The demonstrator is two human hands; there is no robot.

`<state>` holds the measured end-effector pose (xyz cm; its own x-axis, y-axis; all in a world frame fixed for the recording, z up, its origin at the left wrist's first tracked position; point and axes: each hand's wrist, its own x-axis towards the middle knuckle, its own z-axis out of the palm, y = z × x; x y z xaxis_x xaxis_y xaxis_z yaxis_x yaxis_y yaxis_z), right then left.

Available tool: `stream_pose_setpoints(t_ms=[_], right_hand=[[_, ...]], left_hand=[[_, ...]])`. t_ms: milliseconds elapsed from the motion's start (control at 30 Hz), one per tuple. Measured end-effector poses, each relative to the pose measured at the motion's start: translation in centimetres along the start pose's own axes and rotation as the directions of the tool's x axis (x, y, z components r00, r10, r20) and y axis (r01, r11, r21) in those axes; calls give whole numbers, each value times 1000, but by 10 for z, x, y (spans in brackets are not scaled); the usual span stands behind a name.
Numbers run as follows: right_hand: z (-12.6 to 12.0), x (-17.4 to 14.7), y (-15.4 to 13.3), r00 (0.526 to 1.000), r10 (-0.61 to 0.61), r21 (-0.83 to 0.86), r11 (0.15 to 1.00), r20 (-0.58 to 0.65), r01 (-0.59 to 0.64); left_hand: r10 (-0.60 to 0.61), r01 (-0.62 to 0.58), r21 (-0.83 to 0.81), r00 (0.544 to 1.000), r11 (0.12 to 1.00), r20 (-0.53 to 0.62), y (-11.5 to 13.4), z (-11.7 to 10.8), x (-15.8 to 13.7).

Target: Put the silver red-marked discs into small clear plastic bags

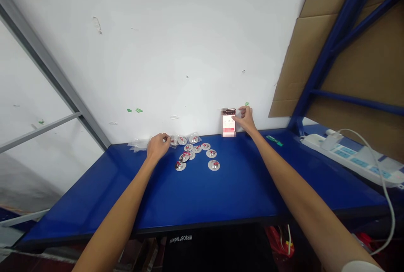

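Note:
My left hand [158,146] is at the back of the blue table, its fingers pinched together beside some clear plastic bags. Whatever is between those fingertips is hidden. To its right lie bagged discs [182,140] with red parts on them. Several loose round pale discs [213,165], each with a shiny centre and a red loop, are spread in front. A phone [229,127] with a lit screen leans upright against the wall. My right hand [246,120] is at the phone's right edge, thumb touching its screen, fingers apart and holding nothing.
The blue table [202,200] meets a white wall [189,53]. A white power strip [353,158] with a plug and cable lies at the right. Near it is a small green item [274,140]. Cardboard [290,66] and a blue frame [325,62] stand at the right.

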<state>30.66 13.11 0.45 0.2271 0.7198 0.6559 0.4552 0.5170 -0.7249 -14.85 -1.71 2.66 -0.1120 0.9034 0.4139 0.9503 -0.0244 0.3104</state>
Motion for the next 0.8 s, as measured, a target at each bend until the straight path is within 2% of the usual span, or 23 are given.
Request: stream_pose_setpoints(t_ms=[400,667,800], right_hand=[[-3,-2,-8,999,41,-12,999,9,-41],[16,4,-21,976,143,-82,984,-162,-157],[20,6,-22,973,150,-115,979,-174,-171]], left_hand=[[7,-7,0,1000,1000,-4,-3,2,1],[28,-28,-17,1000,999,0,1,3,-1],[24,-24,-12,1000,1000,-1,1,3,0]])
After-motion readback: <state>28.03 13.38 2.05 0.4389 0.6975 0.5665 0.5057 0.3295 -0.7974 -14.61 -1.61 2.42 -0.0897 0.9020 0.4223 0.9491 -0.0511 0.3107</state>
